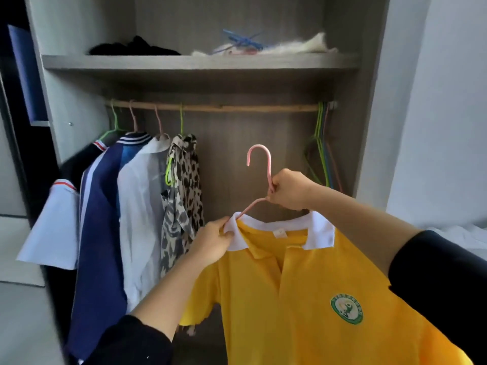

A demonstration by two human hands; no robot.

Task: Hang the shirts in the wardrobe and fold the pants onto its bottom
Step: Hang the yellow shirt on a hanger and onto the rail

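A yellow polo shirt (303, 291) with a white collar hangs on a pink hanger (263, 159) held up in front of the open wardrobe. My right hand (292, 191) grips the hanger at its neck, just below the hook. My left hand (213, 241) pinches the left tip of the white collar. The hook is well below the wooden rail (237, 108), in the gap between the hung clothes and the spare hangers.
Several shirts hang at the rail's left: a navy one (102, 219), a white one (139, 206), a leopard-print one (181, 196). Spare hangers (321, 148) hang at the right end. The shelf (200, 61) above holds dark clothes and blue hangers. A bed lies at right.
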